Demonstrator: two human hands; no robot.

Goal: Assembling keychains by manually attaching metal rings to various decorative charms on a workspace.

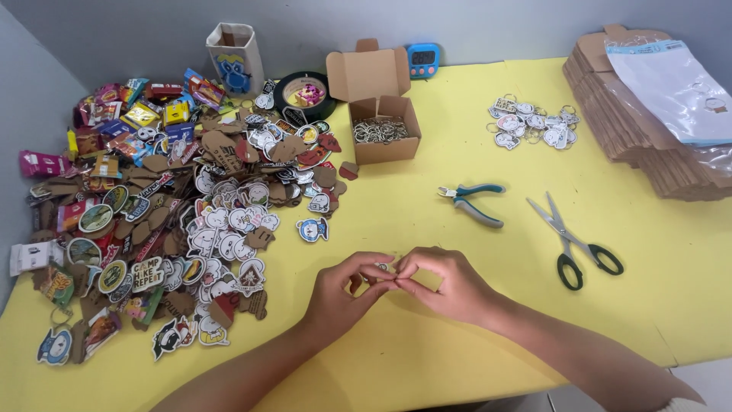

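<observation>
Single head-worn view, looking steeply down and forward over a yellow table [427,358].

Camera sits above the near table edge, close to the left hand [339,294] and right hand [450,286] at lower centre; the grey wall [496,23] closes the top. No second view, so no overlap.

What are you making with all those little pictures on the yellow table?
A person's left hand and right hand are pinched together on a tiny piece over the yellow table; it is too small to tell exactly what. A big heap of flat charms lies to the left, an open box of metal rings sits behind, and pliers and scissors lie untouched.
</observation>
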